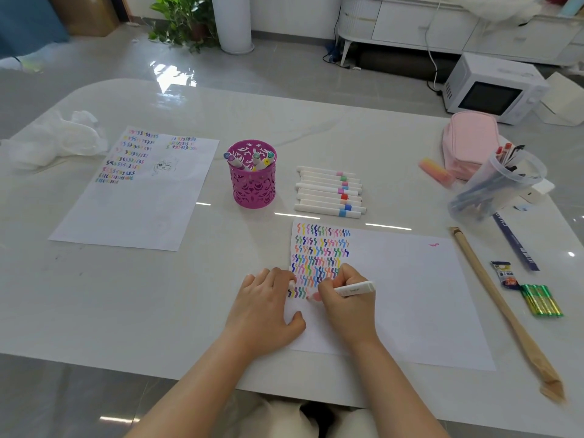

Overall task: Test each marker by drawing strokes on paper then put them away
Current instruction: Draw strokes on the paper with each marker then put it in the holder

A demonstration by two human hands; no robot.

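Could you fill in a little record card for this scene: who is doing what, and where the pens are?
Activity: testing a marker on paper
Right hand: grips a white marker, tip down on the near sheet
Left hand: rests on that sheet's left edge; unclear if it holds anything
Near sheet: rows of coloured squiggles, top left
Pink cup: a few markers standing inside
Loose markers: a row lying right of the cup
Far sheet: more squiggles, left of the cup
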